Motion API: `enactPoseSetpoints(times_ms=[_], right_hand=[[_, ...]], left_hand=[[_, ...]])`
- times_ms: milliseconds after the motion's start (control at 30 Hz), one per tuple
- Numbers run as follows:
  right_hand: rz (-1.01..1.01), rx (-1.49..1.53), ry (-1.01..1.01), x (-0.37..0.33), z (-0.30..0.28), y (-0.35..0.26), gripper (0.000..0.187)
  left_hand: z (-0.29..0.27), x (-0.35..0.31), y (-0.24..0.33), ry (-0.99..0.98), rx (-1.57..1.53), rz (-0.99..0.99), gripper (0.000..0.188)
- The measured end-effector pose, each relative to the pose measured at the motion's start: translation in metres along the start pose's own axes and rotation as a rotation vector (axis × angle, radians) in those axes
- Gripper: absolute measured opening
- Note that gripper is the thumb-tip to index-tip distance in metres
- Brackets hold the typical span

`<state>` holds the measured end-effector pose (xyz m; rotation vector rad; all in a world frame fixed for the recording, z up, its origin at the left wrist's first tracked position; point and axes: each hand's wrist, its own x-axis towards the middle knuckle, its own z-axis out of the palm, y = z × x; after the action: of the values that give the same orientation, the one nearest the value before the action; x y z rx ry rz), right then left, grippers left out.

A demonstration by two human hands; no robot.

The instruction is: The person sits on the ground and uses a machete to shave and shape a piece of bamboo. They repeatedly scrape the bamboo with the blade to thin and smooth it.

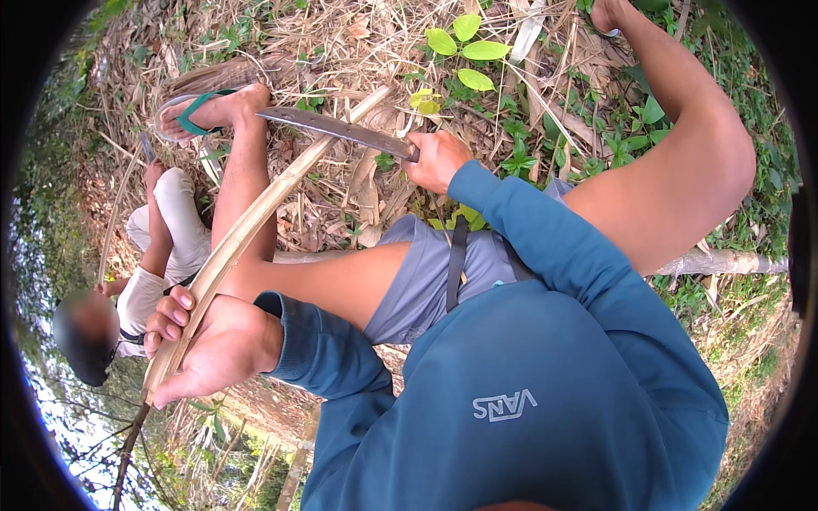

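A long, pale strip of split wood (264, 209) slants from the lower left up to the top middle. My left hand (217, 336) has its fingers wrapped round the strip's lower end, with the palm turned up. In my right hand (439, 160) is a machete, its handle mostly hidden by the fist. The dark machete blade (298, 119) points left and crosses over the strip near its far end. Whether the cutting edge bites into the wood cannot be made out. Below the strip is my left leg, the foot in a green-strapped flip-flop (198, 111).
I sit on a thin log or pole (724, 262). At the left another person (170, 230) in pale clothes sits close by, holding a blade (146, 148) and a long thin strip. Dry leaves and stalks (366, 51) cover the ground, with a green-leaved plant (467, 51) ahead.
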<state>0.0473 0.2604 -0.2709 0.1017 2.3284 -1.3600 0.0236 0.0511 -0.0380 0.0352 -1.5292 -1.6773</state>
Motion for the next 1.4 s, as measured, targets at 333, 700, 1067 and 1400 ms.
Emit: enactPoseSetpoints(times_ms=[333, 700, 1067, 1400], right_hand=[[0.007, -0.055, 0.051, 0.005, 0.008, 0.011, 0.019], [0.032, -0.078, -0.042, 0.012, 0.001, 0.007, 0.024], [0.045, -0.088, -0.042, 0.005, 0.005, 0.004, 0.029], [0.152, -0.141, -0.027, 0.021, 0.003, 0.028, 0.033]], left_hand=[[0.006, -0.003, -0.001, 0.010, 0.005, 0.052, 0.067], [0.009, 0.005, -0.001, 0.107, -0.033, 0.061, 0.075], [0.005, 0.003, 0.001, 0.043, -0.043, 0.055, 0.075], [0.003, 0.006, -0.006, -0.003, 0.027, 0.052, 0.072]])
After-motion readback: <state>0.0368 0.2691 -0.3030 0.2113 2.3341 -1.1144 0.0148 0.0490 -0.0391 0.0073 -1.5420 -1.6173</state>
